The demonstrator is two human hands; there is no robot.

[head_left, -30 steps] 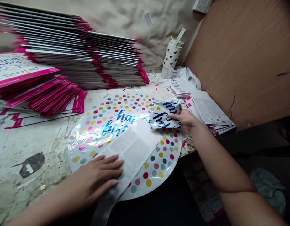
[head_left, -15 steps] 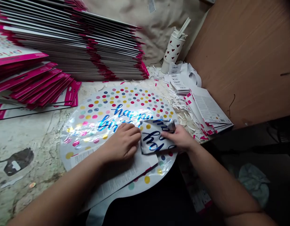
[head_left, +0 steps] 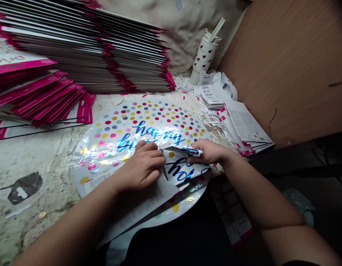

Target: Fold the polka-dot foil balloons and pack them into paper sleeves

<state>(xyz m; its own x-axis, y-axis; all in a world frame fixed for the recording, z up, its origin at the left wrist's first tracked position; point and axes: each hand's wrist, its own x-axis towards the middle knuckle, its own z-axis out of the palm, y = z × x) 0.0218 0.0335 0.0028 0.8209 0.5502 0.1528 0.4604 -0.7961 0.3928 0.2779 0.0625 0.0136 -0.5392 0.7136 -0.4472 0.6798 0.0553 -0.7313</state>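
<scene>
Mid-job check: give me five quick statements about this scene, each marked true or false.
1. The right hand grips a folded balloon. True.
2. The left hand is on the white packet. True.
3. The folded balloon is wholly inside the white packet. False: much of it shows outside.
4. The cup stands beside the barcode labels. True.
5. In this view, the tall stack is to the right of the cup. False: it is to the left.

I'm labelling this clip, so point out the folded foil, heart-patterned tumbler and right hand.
Folded foil [head_left: 180, 167]: head view, printed face.
Heart-patterned tumbler [head_left: 204, 57]: head view, side wall.
Right hand [head_left: 211, 151]: head view, middle.
</scene>
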